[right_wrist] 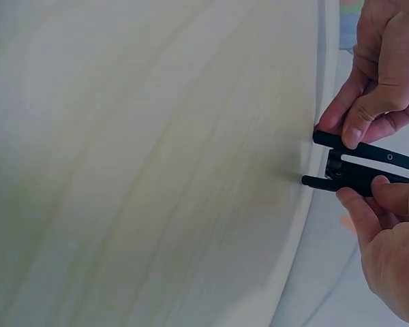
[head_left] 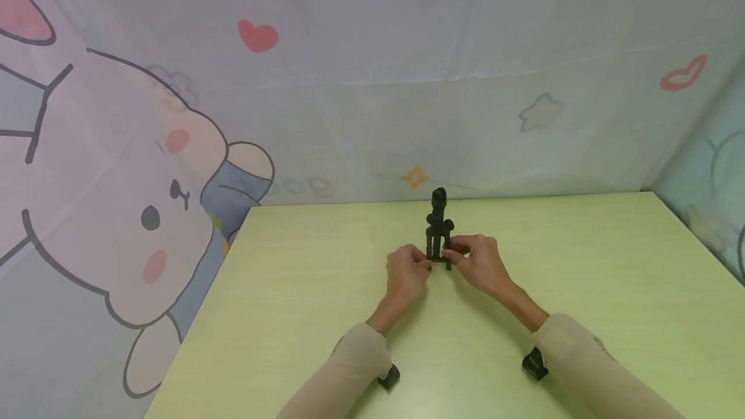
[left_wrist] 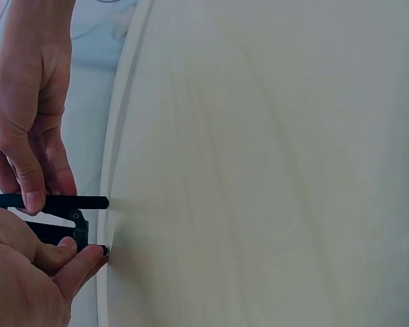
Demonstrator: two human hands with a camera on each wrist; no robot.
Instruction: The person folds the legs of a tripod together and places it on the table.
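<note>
A small black tripod (head_left: pixel 438 228) stands upright toward the back of the table, its legs close together and its head on top. My left hand (head_left: pixel 405 271) pinches the lower end of one leg (right_wrist: pixel 358 148) between thumb and fingers. On the other side, my right hand (head_left: pixel 478 265) pinches another leg (left_wrist: pixel 88 202) a little above its foot. A dark centre piece with thin braces (left_wrist: pixel 80 228) joins the legs in the left wrist view. The upper part of the tripod lies outside both wrist views.
The pale yellow-green table (head_left: pixel 279 328) reaches back to a light fabric backdrop (head_left: pixel 372 115) printed with hearts, a star and a large cartoon rabbit (head_left: pixel 116 180). Black wrist bands (head_left: pixel 534 365) show at both beige sleeves (head_left: pixel 588 354).
</note>
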